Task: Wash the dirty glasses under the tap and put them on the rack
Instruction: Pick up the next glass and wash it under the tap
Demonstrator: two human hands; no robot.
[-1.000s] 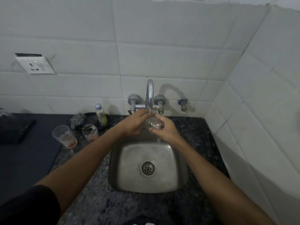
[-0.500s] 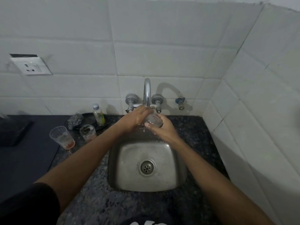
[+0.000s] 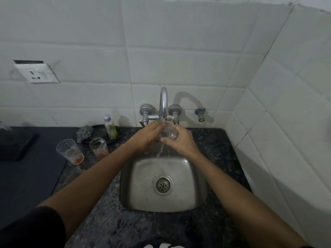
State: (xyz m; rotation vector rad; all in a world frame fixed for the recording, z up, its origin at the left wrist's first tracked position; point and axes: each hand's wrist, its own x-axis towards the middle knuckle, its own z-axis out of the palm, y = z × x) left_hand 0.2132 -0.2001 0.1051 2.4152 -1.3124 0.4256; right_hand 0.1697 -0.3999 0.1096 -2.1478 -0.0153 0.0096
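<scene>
— Where's the glass on your feed?

— Centre of the frame, just above the middle, right under the tap. I see it tipped on its side between both hands, over the back edge of the sink. Water runs from the spout onto it and falls on toward the drain.

— And the fingers?

— My view has the left hand cupped against the glass from the left, fingers curled round it. The right hand grips it from the right and below, fingers wrapped across its front. Both hands are closed on that one glass.

— Any others waiting?

— Two, at the left of the frame on the counter. A tall glass with red dregs stands upright, and a short glass, also reddish at the bottom, stands just right of it. Behind them, a dark tray carries a scrubber and a small bottle. A socket sits on the tiles at upper left.
</scene>
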